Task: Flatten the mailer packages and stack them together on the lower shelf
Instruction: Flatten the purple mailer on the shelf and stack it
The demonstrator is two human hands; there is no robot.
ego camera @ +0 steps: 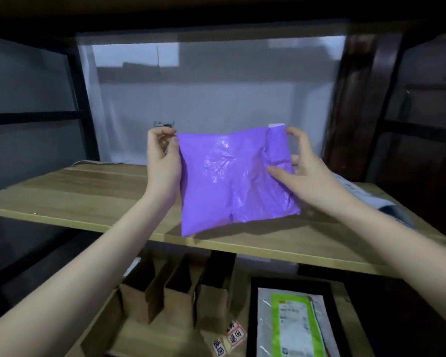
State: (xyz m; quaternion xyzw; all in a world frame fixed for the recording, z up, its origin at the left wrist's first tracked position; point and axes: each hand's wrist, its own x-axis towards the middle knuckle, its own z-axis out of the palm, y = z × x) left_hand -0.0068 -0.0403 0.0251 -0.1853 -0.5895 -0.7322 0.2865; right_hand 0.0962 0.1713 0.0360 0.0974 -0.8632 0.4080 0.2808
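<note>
Two bare arms reached up from the bottom of the view. The left hand (164,161) pinched the top left corner of a purple mailer (232,181) between thumb and fingers. The right hand (304,166) gripped its right side, thumb in front and fingers curled behind. The crinkled mailer hung in the air above the wooden shelf (88,197), not touching it. Below sat brown cardboard boxes (165,300) and a black tray (252,318) holding a flat green and white packet (291,325).
</note>
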